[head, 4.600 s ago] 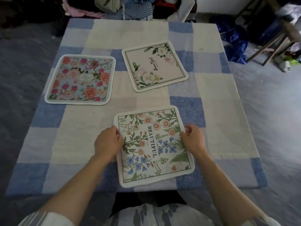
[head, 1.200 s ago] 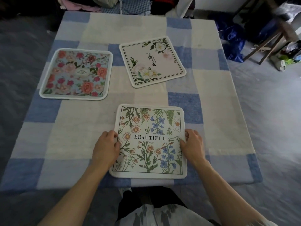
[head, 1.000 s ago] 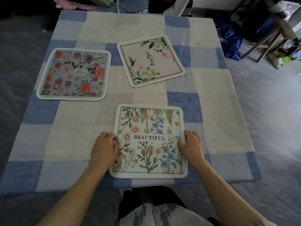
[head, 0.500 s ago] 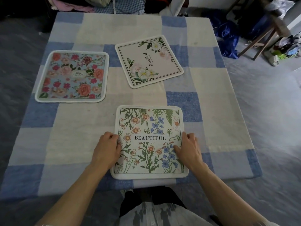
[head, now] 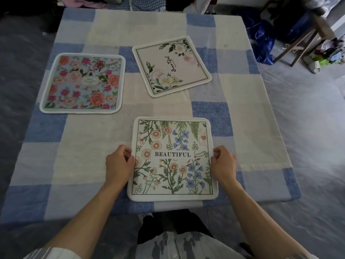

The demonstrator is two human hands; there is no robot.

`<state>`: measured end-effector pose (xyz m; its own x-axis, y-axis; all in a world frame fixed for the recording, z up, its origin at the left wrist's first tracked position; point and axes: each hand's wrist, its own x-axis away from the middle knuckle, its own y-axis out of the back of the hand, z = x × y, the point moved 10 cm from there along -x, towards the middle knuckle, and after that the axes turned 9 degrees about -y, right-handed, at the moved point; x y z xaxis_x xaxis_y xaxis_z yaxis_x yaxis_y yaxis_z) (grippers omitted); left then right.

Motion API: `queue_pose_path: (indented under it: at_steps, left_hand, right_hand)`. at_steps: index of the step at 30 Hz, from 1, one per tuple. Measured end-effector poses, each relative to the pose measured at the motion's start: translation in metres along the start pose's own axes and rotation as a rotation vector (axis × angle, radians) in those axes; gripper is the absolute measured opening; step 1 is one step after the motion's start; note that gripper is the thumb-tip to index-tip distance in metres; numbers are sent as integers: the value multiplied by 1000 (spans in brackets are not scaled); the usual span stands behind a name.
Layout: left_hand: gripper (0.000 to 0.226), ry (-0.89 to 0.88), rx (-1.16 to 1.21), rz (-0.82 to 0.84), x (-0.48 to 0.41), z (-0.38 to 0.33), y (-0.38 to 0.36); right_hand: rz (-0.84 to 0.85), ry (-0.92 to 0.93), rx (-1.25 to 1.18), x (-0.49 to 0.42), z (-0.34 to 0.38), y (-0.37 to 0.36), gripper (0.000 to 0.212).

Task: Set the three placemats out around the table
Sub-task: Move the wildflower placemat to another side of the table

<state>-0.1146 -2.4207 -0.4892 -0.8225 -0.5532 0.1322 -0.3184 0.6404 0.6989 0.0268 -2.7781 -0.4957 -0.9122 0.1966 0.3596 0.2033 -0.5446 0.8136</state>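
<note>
Three square placemats lie on the table (head: 252,113) with its blue-and-cream checked cloth. The white "BEAUTIFUL" wildflower placemat (head: 172,159) lies flat at the near edge, its text squared to me. My left hand (head: 118,166) grips its left edge with curled fingers. My right hand (head: 223,164) grips its right edge the same way. A blue placemat with pink and red roses (head: 84,84) lies at the far left. A pale pink placemat with white flowers (head: 171,65) lies at the far middle, turned at an angle.
Clothes are piled beyond the table's far edge (head: 130,2). A blue bag (head: 261,36) and a wooden stool leg (head: 296,43) stand on the floor at the right, with clutter (head: 328,53) beside them. The table's right side holds no objects.
Over the last seconds the wildflower placemat was turned from slanted to square with the near edge. In the last half second my right hand slid from the mat's face out to its right edge.
</note>
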Motion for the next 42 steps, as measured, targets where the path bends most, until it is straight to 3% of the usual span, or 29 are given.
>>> queue_pose_path:
  at_steps: [9,24,34,36,38,42]
  left_hand:
    - [17,48,-38,-47,16,20,15]
    - [15,6,-86,-25,0,16,14]
    - [16,3,-73,-36,2,24,11]
    - [18,-15,-97,-38,1,22,11]
    - [30,-58,-113,-23,-1,18,9]
    - [28,-231,-259,99,1,2,-6]
  right_hand:
    - [5,74,-67,-13,48,0,19]
    - [13,20,-114,0,19,-5,20]
    - [95,32,20,-5,18,-12,16]
    - [142,57,124,-4,19,-16,25]
    - [177,92,213,1,21,-22,34]
    - [206,119,265,15,23,-33,37]
